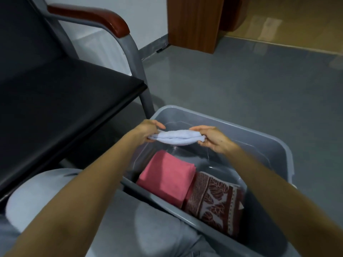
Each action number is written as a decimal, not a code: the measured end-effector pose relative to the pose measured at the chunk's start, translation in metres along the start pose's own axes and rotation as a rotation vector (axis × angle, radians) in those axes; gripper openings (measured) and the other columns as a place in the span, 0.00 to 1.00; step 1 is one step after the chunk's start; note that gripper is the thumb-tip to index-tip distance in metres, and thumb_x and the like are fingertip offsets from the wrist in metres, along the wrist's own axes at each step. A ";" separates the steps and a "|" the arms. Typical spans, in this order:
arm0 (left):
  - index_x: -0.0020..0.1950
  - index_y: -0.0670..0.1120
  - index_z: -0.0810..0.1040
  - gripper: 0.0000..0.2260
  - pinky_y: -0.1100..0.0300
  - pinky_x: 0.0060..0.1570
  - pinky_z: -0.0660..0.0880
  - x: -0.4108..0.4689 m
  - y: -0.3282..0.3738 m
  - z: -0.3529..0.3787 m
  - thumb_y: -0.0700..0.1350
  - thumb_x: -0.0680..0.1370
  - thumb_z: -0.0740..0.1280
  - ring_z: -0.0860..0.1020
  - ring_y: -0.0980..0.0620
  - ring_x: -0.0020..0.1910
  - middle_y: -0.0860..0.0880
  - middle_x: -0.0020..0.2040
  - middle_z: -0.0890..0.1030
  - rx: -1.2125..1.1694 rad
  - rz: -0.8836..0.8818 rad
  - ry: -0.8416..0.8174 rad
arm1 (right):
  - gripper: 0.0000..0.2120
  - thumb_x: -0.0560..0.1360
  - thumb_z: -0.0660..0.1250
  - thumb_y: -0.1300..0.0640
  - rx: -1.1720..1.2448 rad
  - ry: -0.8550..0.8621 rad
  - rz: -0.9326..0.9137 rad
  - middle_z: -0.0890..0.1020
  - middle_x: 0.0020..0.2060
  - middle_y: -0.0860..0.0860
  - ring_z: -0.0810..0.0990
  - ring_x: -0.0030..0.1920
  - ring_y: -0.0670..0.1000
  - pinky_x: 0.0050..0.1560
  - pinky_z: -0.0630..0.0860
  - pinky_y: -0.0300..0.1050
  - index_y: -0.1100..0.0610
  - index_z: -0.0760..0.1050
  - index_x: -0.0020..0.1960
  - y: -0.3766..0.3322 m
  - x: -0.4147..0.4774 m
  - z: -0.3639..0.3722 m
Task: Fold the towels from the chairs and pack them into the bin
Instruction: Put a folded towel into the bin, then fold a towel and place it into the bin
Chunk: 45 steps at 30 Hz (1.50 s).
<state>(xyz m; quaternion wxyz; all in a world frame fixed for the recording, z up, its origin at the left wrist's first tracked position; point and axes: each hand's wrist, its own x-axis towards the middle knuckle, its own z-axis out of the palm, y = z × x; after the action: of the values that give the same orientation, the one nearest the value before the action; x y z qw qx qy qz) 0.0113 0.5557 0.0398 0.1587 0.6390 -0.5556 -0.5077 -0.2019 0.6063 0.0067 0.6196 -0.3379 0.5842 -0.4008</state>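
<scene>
Folded white towel [177, 137] is held level above the far half of the grey bin [278, 145], long axis running left to right. Left hand [148, 129] pinches its left end; right hand [211, 139] pinches its right end. Bare bin floor lies directly below; pink towel [167, 176] and patterned towel [213, 201] occupy the near half. Judged next: a straight lowering.

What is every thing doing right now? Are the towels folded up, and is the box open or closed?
bin: open, no lid on it.
white towel: folded, held up over the bin by both ends.
left hand: pinches the white towel's left end.
right hand: pinches its right end.
pink towel: folded, lying in the bin.
patterned towel: folded, in the bin right beside the pink towel.
</scene>
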 end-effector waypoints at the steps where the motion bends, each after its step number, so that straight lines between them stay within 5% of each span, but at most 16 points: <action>1: 0.46 0.45 0.78 0.18 0.70 0.23 0.68 0.000 -0.005 0.000 0.29 0.75 0.51 0.71 0.53 0.32 0.49 0.37 0.77 0.047 0.027 -0.004 | 0.17 0.77 0.52 0.70 -0.021 -0.026 0.038 0.77 0.35 0.52 0.75 0.25 0.41 0.26 0.73 0.32 0.59 0.78 0.51 0.009 0.000 0.002; 3: 0.40 0.45 0.78 0.17 0.72 0.22 0.69 0.001 -0.027 0.002 0.28 0.75 0.55 0.71 0.54 0.33 0.52 0.35 0.79 0.152 0.038 -0.033 | 0.15 0.77 0.54 0.71 -0.072 -0.101 0.139 0.76 0.31 0.51 0.74 0.24 0.41 0.24 0.73 0.33 0.59 0.77 0.50 0.039 -0.001 0.012; 5: 0.45 0.43 0.80 0.13 0.71 0.25 0.71 -0.001 -0.054 0.008 0.30 0.77 0.58 0.74 0.52 0.37 0.46 0.45 0.79 0.356 -0.033 -0.138 | 0.12 0.77 0.57 0.70 -0.171 -0.172 0.232 0.74 0.33 0.51 0.75 0.31 0.44 0.26 0.74 0.35 0.56 0.75 0.45 0.074 -0.007 0.023; 8: 0.61 0.41 0.76 0.15 0.57 0.50 0.77 -0.008 -0.095 0.016 0.33 0.78 0.58 0.75 0.42 0.55 0.40 0.64 0.72 0.744 -0.214 -0.312 | 0.12 0.77 0.59 0.69 -0.292 -0.253 0.380 0.73 0.36 0.53 0.74 0.32 0.46 0.26 0.76 0.36 0.56 0.72 0.41 0.128 -0.016 0.044; 10: 0.60 0.42 0.76 0.12 0.54 0.59 0.72 -0.011 -0.108 0.020 0.35 0.79 0.58 0.73 0.42 0.58 0.40 0.65 0.71 0.855 -0.186 -0.302 | 0.13 0.78 0.58 0.69 -0.340 -0.226 0.414 0.73 0.35 0.54 0.75 0.30 0.46 0.26 0.77 0.35 0.56 0.72 0.40 0.147 -0.019 0.057; 17: 0.60 0.40 0.75 0.12 0.53 0.64 0.69 -0.002 -0.112 0.020 0.36 0.80 0.56 0.72 0.43 0.62 0.42 0.64 0.73 0.940 -0.132 -0.276 | 0.14 0.78 0.54 0.74 -0.225 -0.195 0.465 0.70 0.40 0.58 0.76 0.36 0.53 0.25 0.79 0.40 0.61 0.71 0.39 0.138 -0.020 0.053; 20: 0.61 0.39 0.73 0.12 0.49 0.66 0.67 0.001 -0.122 0.020 0.39 0.80 0.56 0.73 0.42 0.62 0.40 0.63 0.74 1.060 -0.113 -0.235 | 0.11 0.76 0.58 0.70 -0.684 -0.323 0.453 0.75 0.37 0.58 0.80 0.30 0.48 0.30 0.77 0.40 0.58 0.73 0.43 0.135 -0.024 0.055; 22: 0.61 0.39 0.73 0.13 0.48 0.65 0.69 0.003 -0.123 0.022 0.42 0.81 0.56 0.74 0.41 0.61 0.39 0.62 0.74 1.116 -0.055 -0.162 | 0.08 0.76 0.61 0.64 -1.184 -0.313 0.257 0.79 0.50 0.61 0.80 0.49 0.56 0.49 0.75 0.44 0.62 0.76 0.52 0.136 -0.022 0.056; 24: 0.63 0.39 0.72 0.13 0.49 0.65 0.70 0.004 -0.120 0.026 0.42 0.81 0.56 0.74 0.41 0.61 0.39 0.62 0.74 1.078 -0.021 -0.123 | 0.12 0.74 0.60 0.62 -1.337 -0.096 0.021 0.74 0.58 0.61 0.73 0.59 0.57 0.56 0.70 0.44 0.65 0.75 0.56 0.138 -0.020 0.063; 26: 0.65 0.39 0.71 0.14 0.51 0.64 0.70 0.003 -0.115 0.029 0.42 0.81 0.56 0.74 0.42 0.62 0.39 0.63 0.74 1.058 -0.012 -0.145 | 0.12 0.74 0.61 0.64 -1.158 0.018 -0.110 0.72 0.53 0.56 0.73 0.54 0.55 0.48 0.67 0.39 0.63 0.75 0.56 0.133 -0.024 0.070; 29: 0.64 0.40 0.71 0.14 0.53 0.62 0.70 -0.003 -0.114 0.031 0.41 0.81 0.55 0.74 0.43 0.61 0.41 0.63 0.74 1.068 -0.047 -0.303 | 0.14 0.73 0.63 0.68 -0.969 -0.205 -0.089 0.78 0.43 0.49 0.77 0.45 0.51 0.40 0.65 0.32 0.63 0.77 0.57 0.132 -0.026 0.079; 33: 0.62 0.41 0.72 0.13 0.52 0.62 0.70 -0.005 -0.109 0.024 0.42 0.81 0.55 0.74 0.44 0.60 0.41 0.61 0.75 1.031 -0.066 -0.309 | 0.15 0.75 0.62 0.64 -1.142 -0.284 -0.026 0.78 0.60 0.58 0.75 0.61 0.57 0.54 0.69 0.37 0.64 0.76 0.60 0.123 -0.016 0.087; 36: 0.60 0.42 0.74 0.12 0.53 0.60 0.71 -0.008 -0.082 0.007 0.43 0.80 0.58 0.75 0.44 0.58 0.42 0.60 0.76 0.887 -0.049 -0.185 | 0.15 0.77 0.59 0.60 -1.191 -0.162 -0.079 0.76 0.61 0.59 0.73 0.63 0.59 0.62 0.70 0.46 0.64 0.74 0.61 0.084 -0.004 0.099; 40: 0.51 0.40 0.77 0.08 0.58 0.37 0.73 -0.021 -0.023 -0.052 0.39 0.79 0.59 0.75 0.49 0.36 0.43 0.43 0.76 0.369 0.040 0.035 | 0.13 0.78 0.57 0.61 -1.076 -0.001 -0.258 0.80 0.55 0.61 0.75 0.59 0.62 0.57 0.72 0.49 0.63 0.77 0.56 0.000 0.005 0.138; 45: 0.48 0.46 0.77 0.09 0.53 0.49 0.78 -0.066 0.012 -0.161 0.39 0.79 0.57 0.79 0.48 0.45 0.45 0.46 0.79 0.099 0.178 0.487 | 0.10 0.76 0.58 0.60 -0.904 -0.016 -0.527 0.83 0.46 0.56 0.79 0.52 0.56 0.50 0.73 0.44 0.56 0.79 0.47 -0.090 0.004 0.224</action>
<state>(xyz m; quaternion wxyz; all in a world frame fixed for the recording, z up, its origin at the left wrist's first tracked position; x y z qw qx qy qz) 0.1465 0.5512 0.1503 0.3002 0.6980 -0.5793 -0.2951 0.0114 0.5508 0.1046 0.2945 -0.7103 0.5893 -0.2481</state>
